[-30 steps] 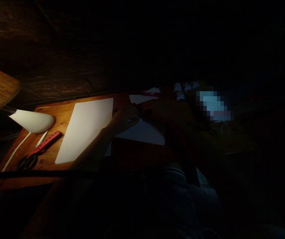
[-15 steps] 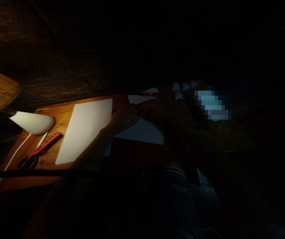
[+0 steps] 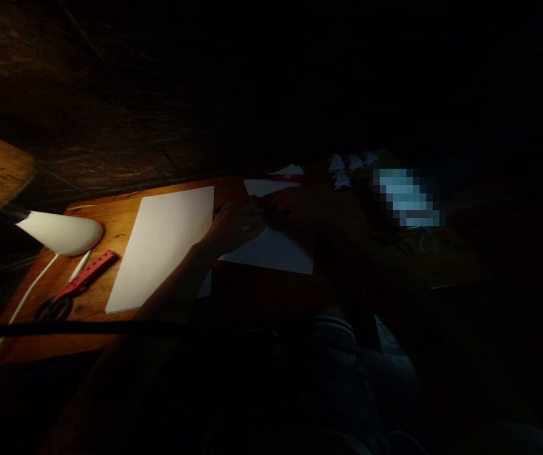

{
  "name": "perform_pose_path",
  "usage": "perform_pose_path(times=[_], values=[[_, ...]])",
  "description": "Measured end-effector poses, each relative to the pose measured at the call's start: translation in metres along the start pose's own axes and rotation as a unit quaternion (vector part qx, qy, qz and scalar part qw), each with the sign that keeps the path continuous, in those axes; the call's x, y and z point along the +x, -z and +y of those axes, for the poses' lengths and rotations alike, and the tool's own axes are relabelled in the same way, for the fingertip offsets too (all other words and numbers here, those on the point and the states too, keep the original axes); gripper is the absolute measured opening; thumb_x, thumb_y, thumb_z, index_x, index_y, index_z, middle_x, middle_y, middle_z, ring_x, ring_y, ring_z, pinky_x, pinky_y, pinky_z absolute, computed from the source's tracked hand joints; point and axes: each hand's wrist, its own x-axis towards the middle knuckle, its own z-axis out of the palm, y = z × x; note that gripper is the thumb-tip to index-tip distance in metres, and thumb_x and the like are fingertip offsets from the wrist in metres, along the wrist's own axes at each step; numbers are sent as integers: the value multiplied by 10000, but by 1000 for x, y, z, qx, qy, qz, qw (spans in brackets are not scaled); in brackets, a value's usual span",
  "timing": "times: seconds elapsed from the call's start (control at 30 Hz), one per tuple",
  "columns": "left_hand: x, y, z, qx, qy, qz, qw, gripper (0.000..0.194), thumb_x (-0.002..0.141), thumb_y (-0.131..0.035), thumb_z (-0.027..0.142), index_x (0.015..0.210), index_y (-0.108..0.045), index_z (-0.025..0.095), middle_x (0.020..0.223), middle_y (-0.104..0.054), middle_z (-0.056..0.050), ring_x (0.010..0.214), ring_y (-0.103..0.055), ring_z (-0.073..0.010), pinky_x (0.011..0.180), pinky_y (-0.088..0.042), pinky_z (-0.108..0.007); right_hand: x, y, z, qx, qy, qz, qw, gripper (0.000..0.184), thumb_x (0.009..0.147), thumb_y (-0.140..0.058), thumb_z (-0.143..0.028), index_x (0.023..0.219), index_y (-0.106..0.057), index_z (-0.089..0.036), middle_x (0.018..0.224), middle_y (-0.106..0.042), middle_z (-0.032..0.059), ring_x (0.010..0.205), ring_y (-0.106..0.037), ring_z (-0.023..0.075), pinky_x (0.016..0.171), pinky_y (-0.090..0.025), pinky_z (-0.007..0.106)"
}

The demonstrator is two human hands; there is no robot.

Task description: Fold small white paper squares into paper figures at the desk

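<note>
My left hand (image 3: 234, 221) is lit from the left, its fingers closed around a small pale piece of paper (image 3: 255, 218). Close against it, my right hand (image 3: 290, 207) is in deep shadow, its fingers curled at the same piece; their exact grip is hard to make out. Beneath both hands lies a white sheet (image 3: 275, 251), partly covered by them. To the left is a large white sheet of paper (image 3: 162, 240), with my left forearm across its lower right part. Cut paper pieces (image 3: 271, 187) lie just beyond the hands.
A white desk lamp (image 3: 65, 234) stands on the wooden table (image 3: 81, 341) at left. Near it lie a white pen (image 3: 80, 265), a red perforated strip (image 3: 88, 273) and dark scissor-like handles (image 3: 55, 309). Several folded paper shapes (image 3: 341, 179) stand at the back right, near a blurred bright screen (image 3: 406, 196).
Both hands stay nearly in place over the sheet, with only slight finger movement. The things on the table have not moved.
</note>
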Motion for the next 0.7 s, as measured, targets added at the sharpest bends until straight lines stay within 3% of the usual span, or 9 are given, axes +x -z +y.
perform_pose_path(times=[0.1, 0.23, 0.57, 0.7], values=[[1, 2, 3, 12, -1, -2, 1000, 165, 975, -635, 313, 1001, -792, 271, 1071, -764, -53, 1000, -700, -234, 937, -512, -403, 1, 6, -15, -50, -54, -28, 997, 433, 734, -534, 54, 941, -830, -185, 1358, -759, 49, 1182, -695, 273, 992, -505, 381], [2, 4, 6, 24, 0, -5, 1000, 136, 941, -658, 285, 987, -785, 265, 1040, -747, -50, 987, -681, -237, 951, -500, -414, 1, 10, -28, -89, -107, -23, 990, 369, 843, -544, -7, 985, -824, -200, 1349, -758, 47, 1150, -670, 273, 968, -477, 387], [1, 3, 3, 36, -11, 7, 999, 193, 969, -639, 347, 990, -803, 246, 1088, -757, -74, 992, -692, -235, 924, -499, -396, -2, 5, -26, -76, -80, 6, 994, 371, 840, -556, -68, 1017, -849, -211, 1333, -762, 58, 1204, -666, 267, 987, -475, 380], [1, 7, 3, 37, -21, -21, 999, 174, 964, -638, 321, 978, -801, 262, 1074, -771, -55, 953, -703, -231, 905, -510, -403, -2, 2, -26, -69, -64, 26, 995, 395, 812, -588, -66, 1037, -854, -252, 1314, -770, 34, 1179, -661, 249, 963, -475, 367]])
